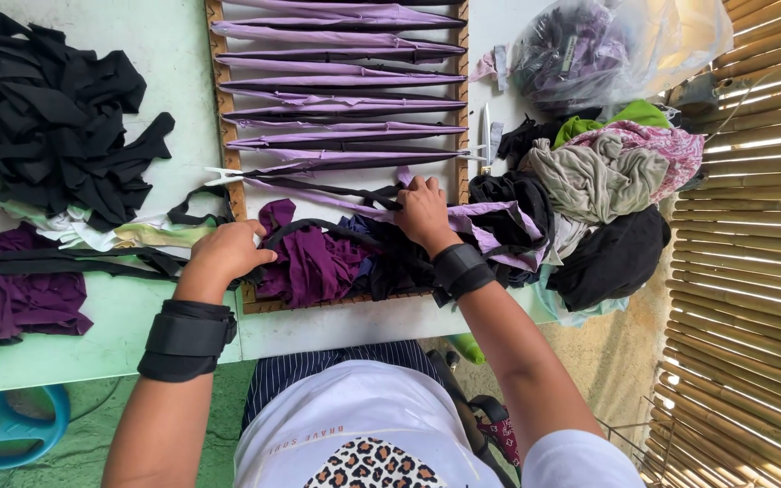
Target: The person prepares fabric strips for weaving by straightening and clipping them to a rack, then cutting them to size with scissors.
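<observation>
You sit at a pale table (164, 54) with a wooden weaving frame (228, 117) lying across it, and the upper part of that frame already carries about eight stretched purple fabric strips (345, 81) running side to side; the lower part, nearest you, holds no taut rows yet, only loose purple and black cloth (318, 262), so by my reading more than half the frame is strung and a few rows remain. A heap of black fabric strips (42, 108) sits well to your left, and a pile of mixed cloth scraps (598, 172) lies just beside the frame on your right, under a clear plastic bag (607, 45) of more material. Your right hand (425, 212) presses down on a purple strip at the lowest strung row, fingers curled together on the cloth. Your left hand (223, 253) closes around a black strip (183, 203) at the frame's left rail, fingers clamped on it.
</observation>
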